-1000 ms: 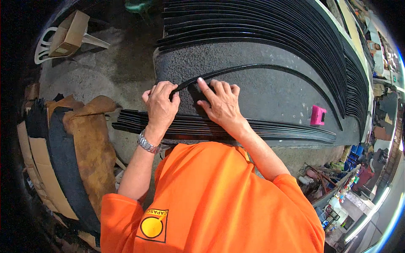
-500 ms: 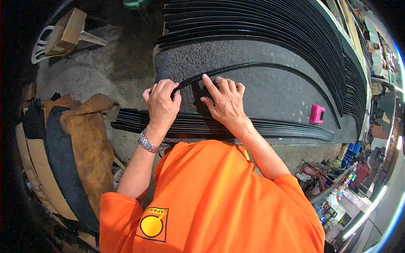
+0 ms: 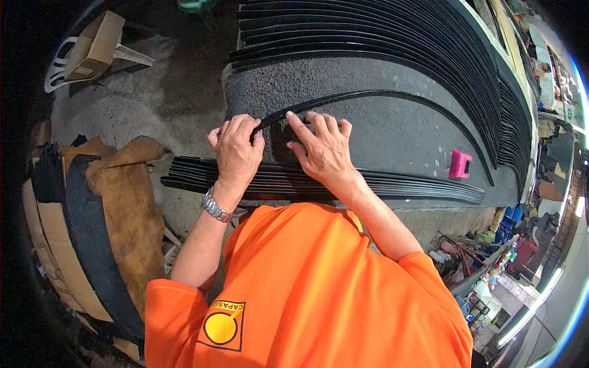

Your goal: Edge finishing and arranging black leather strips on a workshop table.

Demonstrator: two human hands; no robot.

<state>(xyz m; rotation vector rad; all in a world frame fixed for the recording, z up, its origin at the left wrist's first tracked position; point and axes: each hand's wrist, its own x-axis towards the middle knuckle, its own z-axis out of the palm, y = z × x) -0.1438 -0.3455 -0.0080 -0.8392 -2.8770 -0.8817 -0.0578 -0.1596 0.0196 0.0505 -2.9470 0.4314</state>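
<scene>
A long, narrow black strip (image 3: 380,92), leather-like, lies in an arc over the grey worktop. At its left end my left hand (image 3: 235,148) has its fingers closed around the strip; the fingertips hide the very end. My right hand (image 3: 327,147) is spread, its index fingertip resting on the strip a little to the right of my left hand. Nearer to me, a row of similar black strips (image 3: 380,186) lies side by side along the worktop's near edge, under my wrists.
Many more black strips (image 3: 392,37) are laid side by side at the far side of the worktop (image 3: 392,135). A pink block (image 3: 459,164) sits at the right. On the left are brown and black hides (image 3: 127,214), and a cardboard box (image 3: 97,46) on a white chair.
My right index finger has slid slightly left along the strip, toward my left hand. My left hand keeps its hold at the end.
</scene>
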